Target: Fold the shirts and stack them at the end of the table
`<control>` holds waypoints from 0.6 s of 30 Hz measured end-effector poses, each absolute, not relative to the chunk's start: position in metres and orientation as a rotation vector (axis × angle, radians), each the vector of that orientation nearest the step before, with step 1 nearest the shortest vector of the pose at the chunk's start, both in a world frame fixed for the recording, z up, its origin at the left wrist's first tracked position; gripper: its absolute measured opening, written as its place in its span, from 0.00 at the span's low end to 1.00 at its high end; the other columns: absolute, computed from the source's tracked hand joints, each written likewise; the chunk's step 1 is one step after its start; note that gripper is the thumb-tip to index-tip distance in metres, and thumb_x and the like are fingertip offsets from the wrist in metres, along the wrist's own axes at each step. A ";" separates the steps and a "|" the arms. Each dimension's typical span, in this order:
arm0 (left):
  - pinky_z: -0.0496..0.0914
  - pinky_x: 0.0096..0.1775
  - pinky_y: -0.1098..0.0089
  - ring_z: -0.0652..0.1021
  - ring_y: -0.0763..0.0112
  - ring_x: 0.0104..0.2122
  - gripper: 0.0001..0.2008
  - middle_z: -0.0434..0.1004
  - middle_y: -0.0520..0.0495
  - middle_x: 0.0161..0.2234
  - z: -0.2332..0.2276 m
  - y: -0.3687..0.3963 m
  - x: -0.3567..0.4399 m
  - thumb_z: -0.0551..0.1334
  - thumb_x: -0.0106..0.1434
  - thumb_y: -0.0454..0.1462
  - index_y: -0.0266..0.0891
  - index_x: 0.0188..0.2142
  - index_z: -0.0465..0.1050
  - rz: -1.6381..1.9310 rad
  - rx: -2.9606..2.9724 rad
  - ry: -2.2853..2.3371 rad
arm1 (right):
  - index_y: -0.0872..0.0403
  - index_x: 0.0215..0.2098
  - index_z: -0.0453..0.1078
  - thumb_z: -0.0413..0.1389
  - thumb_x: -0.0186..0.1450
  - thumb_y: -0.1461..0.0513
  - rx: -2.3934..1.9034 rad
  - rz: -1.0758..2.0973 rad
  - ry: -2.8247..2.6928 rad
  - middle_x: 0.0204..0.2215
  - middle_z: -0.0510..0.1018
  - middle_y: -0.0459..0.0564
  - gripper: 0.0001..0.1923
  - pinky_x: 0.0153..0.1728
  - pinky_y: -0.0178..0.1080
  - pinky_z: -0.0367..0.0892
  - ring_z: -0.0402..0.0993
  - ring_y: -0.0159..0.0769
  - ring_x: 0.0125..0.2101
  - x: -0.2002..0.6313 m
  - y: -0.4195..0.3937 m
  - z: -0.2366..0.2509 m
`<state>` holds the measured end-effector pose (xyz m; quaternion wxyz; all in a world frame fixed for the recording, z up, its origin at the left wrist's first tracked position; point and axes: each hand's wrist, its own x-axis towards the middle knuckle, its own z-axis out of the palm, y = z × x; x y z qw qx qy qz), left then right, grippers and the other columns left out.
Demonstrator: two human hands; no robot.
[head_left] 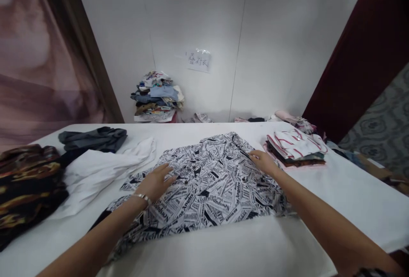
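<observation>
Drapery [41, 64] in dusty pink hangs at the far left, with a brown band along its right side. Nearer on the left, a dark garment [28, 196] with orange-gold patterning lies heaped on the white table [358, 209]; just to its right a white garment [96, 168] is loosely bunched, with a dark grey garment [99, 138] on its far side. Far back against the pale wall [198, 8], left of the middle, stands a tall pile of clothes [156, 98]. The left hand [156, 183], a silvery bracelet [143, 198] at its wrist, is over the left part of a shirt [211, 183], its fingers spread apart and gripping nothing that shows. This shirt, black and white with newspaper print, lies spread across the middle of the table, its wide edge near and its narrower part far. Above it on the wall is a paper sign [198, 60] with handwritten characters. The right hand [263, 162] is at the shirt's far right side, fingers slightly bent; whether they pinch the cloth cannot be told. Just right of that hand sits a stack of folded clothes [298, 145], topped by a white piece with red lines. A dark red panel [354, 51] rises at the far right.
</observation>
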<state>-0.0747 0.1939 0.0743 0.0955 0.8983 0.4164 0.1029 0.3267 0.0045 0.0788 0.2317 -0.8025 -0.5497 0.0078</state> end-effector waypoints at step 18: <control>0.64 0.47 0.56 0.75 0.55 0.46 0.16 0.78 0.38 0.44 0.055 0.329 0.034 0.50 0.61 0.39 0.41 0.40 0.75 -0.061 2.652 1.608 | 0.53 0.37 0.76 0.49 0.59 0.66 -2.444 0.073 -1.397 0.45 0.76 0.57 0.14 0.50 0.45 0.60 0.64 0.47 0.52 0.389 0.194 0.044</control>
